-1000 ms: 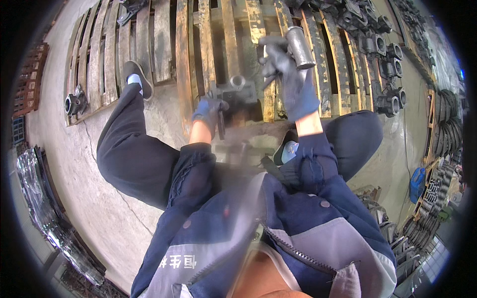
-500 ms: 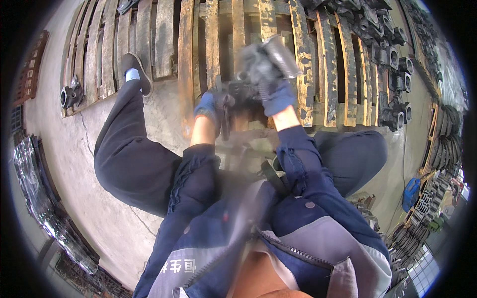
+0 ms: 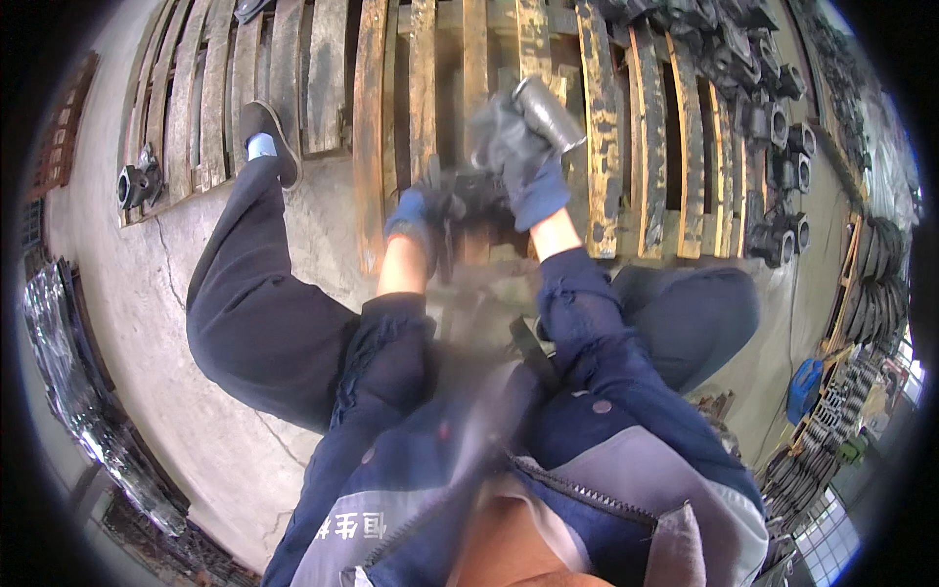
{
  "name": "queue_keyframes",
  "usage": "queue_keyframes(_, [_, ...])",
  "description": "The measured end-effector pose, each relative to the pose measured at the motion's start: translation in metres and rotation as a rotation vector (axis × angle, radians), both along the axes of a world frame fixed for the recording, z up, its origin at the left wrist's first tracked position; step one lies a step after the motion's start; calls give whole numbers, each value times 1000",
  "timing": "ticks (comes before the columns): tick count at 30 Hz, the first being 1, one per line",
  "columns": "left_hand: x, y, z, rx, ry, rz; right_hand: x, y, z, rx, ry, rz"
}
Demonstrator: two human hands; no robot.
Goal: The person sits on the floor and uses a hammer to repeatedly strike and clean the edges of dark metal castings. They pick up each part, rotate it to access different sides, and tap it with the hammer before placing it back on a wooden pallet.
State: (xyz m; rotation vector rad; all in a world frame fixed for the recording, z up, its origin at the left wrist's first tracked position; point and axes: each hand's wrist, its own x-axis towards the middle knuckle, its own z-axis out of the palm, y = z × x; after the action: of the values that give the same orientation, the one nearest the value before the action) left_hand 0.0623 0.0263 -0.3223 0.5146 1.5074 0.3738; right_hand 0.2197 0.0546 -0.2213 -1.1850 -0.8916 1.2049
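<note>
My right hand (image 3: 518, 152), in a grey glove with a blue cuff, is closed round a dark tool with a silver cylindrical body (image 3: 550, 115). Just below and left of it, a dark metal part (image 3: 474, 196) sits between my two hands, blurred and partly covered by them. My left hand (image 3: 421, 217), gloved too, is at the left side of this part, with its fingers smeared and dark against it. Whether the tool touches the part cannot be made out.
A slatted wooden pallet (image 3: 370, 127) lies in front of me. Several dark metal castings (image 3: 773, 240) are stacked along its right side, and another casting (image 3: 140, 184) lies at its left corner. A blue jug (image 3: 806, 386) stands at the right. Shiny wrapped stock (image 3: 73, 391) lies at the left.
The silver-bodied tool in my right hand has shifted only slightly and shows more sharply. My left hand stays near the same place beside the dark part.
</note>
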Motion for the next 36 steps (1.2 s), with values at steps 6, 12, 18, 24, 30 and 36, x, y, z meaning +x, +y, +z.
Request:
queue_keyframes(6, [5,-2,3,-38,-76,161,12,4,-14,121,-45,54])
queue_keyframes(12, [5,2,12,60,49,-39,9,-30,-23,-219,103,-12])
queue_keyframes(18, [-1,-2,-13,102,89,-66,36,-38,-39,-52,-6,-81])
queue_keyframes(24, [-12,9,-51,522,297,-563,-2,-33,-50,-77,-35,-181])
queue_keyframes(30, [-2,2,-65,813,584,-709,13,-55,-16,-184,-82,-196])
queue_keyframes(36, [4,16,-60,249,285,-468,35,-52,12,-84,58,-203])
